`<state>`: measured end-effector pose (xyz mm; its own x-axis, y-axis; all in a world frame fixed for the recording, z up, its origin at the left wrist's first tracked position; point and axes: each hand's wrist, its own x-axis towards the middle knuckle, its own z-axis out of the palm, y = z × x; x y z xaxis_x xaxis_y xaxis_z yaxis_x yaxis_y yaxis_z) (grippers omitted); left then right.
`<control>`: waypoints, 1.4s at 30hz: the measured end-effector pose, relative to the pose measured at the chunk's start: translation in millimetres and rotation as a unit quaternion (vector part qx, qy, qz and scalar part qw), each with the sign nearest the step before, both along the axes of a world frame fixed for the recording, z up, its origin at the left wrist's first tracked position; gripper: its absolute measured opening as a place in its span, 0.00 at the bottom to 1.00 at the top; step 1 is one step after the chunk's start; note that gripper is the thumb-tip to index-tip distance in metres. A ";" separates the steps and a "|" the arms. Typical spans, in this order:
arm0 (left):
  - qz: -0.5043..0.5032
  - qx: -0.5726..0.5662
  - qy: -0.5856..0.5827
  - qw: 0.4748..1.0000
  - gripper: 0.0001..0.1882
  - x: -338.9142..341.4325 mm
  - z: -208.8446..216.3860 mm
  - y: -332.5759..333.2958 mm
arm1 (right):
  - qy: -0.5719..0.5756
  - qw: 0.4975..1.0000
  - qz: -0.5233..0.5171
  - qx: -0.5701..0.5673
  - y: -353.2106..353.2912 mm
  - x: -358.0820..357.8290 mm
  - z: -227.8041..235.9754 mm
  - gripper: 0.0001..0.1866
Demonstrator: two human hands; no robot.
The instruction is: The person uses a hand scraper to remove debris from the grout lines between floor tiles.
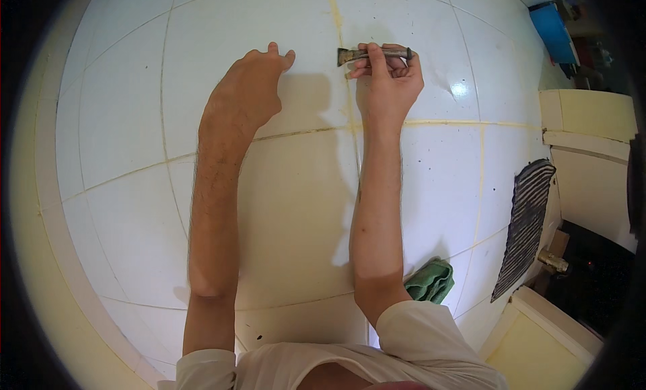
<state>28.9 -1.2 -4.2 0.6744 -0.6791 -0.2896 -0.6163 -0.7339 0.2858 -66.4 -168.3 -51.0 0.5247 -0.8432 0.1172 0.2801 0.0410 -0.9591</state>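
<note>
My right hand (390, 87) is closed around the dark, round handle of a small scraper-like tool (397, 53). Its flat, flared end points left, just over a yellowish grout line between the white floor tiles (303, 181). Whether that end is a blade or short bristles, I cannot tell. To the left, my left hand (249, 87) is held over another tile with its fingers apart and nothing in them. A shadow falls on the tiles between both hands.
A crumpled green cloth (434, 281) lies beside my right elbow. Farther right is a dark striped mat (527, 222) in front of a doorway with a raised sill. A blue container (554, 32) stands at the far right. A pale wall base (47, 188) curves along the left.
</note>
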 end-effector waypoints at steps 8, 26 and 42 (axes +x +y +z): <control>-0.008 -0.016 -0.011 1.000 0.47 -0.5 -2.8 1.9 | 0.010 0.998 0.063 -0.005 0.3 -1.2 -1.0 0.09; -0.001 -0.010 0.008 1.000 0.47 -0.8 3.4 0.7 | -0.017 0.999 -0.027 0.003 0.8 -1.3 -1.5 0.09; 0.011 -0.008 0.017 1.000 0.47 -1.1 -2.3 -2.7 | 0.006 0.998 -0.058 -0.001 2.6 -3.4 2.7 0.06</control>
